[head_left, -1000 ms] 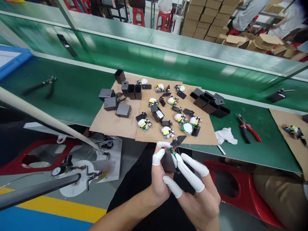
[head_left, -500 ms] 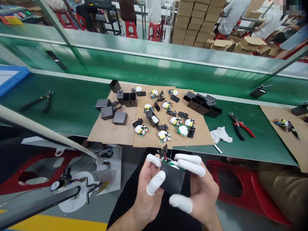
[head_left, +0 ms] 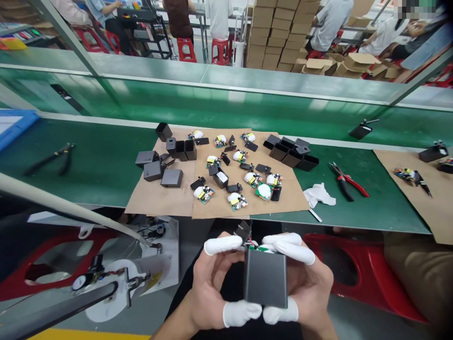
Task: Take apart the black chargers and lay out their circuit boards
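My left hand [head_left: 212, 283] and my right hand [head_left: 311, 281], with white finger cots on several fingertips, hold a dark grey plastic charger housing [head_left: 266, 278] from both sides above my lap. Both thumbs press under its lower edge, while the fingers meet at its upper end. A green circuit board [head_left: 261, 248] shows at that open end, mostly inside the housing. By the left fingertips, a black plug cap [head_left: 243, 230] sticks up beside a red wire.
Cardboard [head_left: 141, 203] on the green bench carries several circuit boards [head_left: 238, 201] with black caps and several dark housings [head_left: 172, 178]. Red-handled pliers [head_left: 348, 182] and a crumpled white cloth [head_left: 320, 194] lie to the right. Dark pliers [head_left: 51, 159] are at left.
The housing has turned from tilted to nearly upright, its broad face towards me. Both thumbs have moved to its lower edge, and the board sits deeper in it.
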A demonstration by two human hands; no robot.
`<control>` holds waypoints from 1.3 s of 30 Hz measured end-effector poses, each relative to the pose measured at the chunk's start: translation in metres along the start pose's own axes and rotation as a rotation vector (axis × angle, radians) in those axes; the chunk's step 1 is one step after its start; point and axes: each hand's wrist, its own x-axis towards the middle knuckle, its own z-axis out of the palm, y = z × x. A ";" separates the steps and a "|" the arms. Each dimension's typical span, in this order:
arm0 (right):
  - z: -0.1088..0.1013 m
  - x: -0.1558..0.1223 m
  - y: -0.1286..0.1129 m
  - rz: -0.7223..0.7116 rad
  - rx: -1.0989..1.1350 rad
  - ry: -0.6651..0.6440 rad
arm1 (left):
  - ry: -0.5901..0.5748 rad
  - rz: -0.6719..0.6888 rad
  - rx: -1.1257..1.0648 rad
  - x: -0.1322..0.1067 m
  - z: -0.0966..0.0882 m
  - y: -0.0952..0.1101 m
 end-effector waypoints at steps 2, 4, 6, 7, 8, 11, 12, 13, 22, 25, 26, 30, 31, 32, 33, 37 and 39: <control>-0.003 -0.002 0.000 0.028 0.013 -0.012 | -0.050 -0.028 0.075 0.004 -0.007 0.004; -0.004 -0.003 0.002 0.093 0.009 -0.021 | -0.044 -0.065 0.142 0.009 -0.009 0.010; -0.004 -0.004 0.005 0.186 -0.007 0.011 | 0.021 -0.135 0.199 0.015 -0.006 0.015; -0.003 -0.003 0.007 0.237 -0.018 0.046 | 0.059 -0.193 0.217 0.018 -0.003 0.016; -0.002 -0.001 0.010 0.294 -0.029 0.088 | 0.089 -0.263 0.232 0.020 0.000 0.017; 0.002 0.010 0.020 0.477 -0.024 0.178 | 0.157 -0.456 0.249 0.024 0.008 0.015; 0.003 0.015 0.022 0.530 -0.007 0.183 | 0.168 -0.504 0.245 0.025 0.009 0.013; 0.003 0.019 0.024 0.573 0.012 0.181 | 0.175 -0.544 0.240 0.026 0.010 0.012; -0.003 0.043 0.019 0.716 0.024 0.068 | 0.120 -0.720 0.252 0.032 0.008 0.012; -0.003 0.053 0.017 0.732 -0.065 -0.028 | 0.160 -0.752 0.183 0.030 0.012 0.007; -0.004 0.056 0.017 0.733 -0.104 -0.060 | 0.171 -0.760 0.159 0.028 0.013 0.004; -0.013 0.059 0.016 0.751 -0.143 -0.182 | 0.180 -0.703 0.132 0.022 0.011 -0.006; -0.017 0.057 0.015 0.751 -0.116 -0.213 | 0.168 -0.677 0.152 0.021 0.008 -0.007; -0.021 0.054 0.014 0.743 -0.083 -0.244 | 0.142 -0.650 0.183 0.021 0.005 -0.007; -0.025 0.051 0.012 0.719 -0.052 -0.274 | 0.107 -0.621 0.218 0.022 0.001 -0.006; -0.042 0.034 0.011 0.446 -0.066 -0.257 | 0.005 -0.449 0.376 0.031 -0.011 -0.004; -0.050 0.029 0.019 0.268 -0.189 -0.088 | 0.009 -0.356 0.460 0.034 -0.012 -0.008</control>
